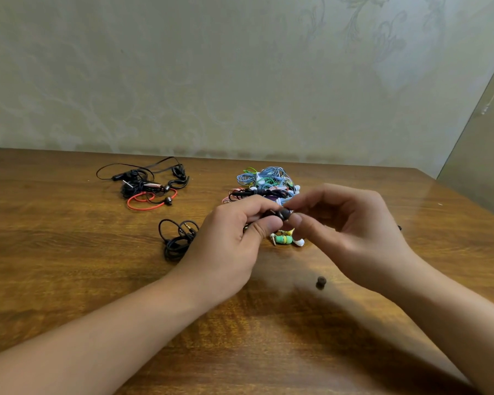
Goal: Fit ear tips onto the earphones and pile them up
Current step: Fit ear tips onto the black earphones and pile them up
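Left hand (pixel 234 232) pinching a black earbud (pixel 271 214) between thumb and curled fingers, its black cable (pixel 177 240) trailing in a coil on the wooden table (pixel 69 266). Right hand (pixel 351 223) pinching a black ear tip (pixel 284 214) against that earbud, just above the table's middle. Behind: a heap of coloured earphones (pixel 265 183); far left, black and red earphones (pixel 146 183); nearer, a loose dark ear tip (pixel 321 281).

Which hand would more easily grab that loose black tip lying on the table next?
Probably the right hand. The loose tip lies just below its wrist, while the left hand grips the earphone and sits farther off.
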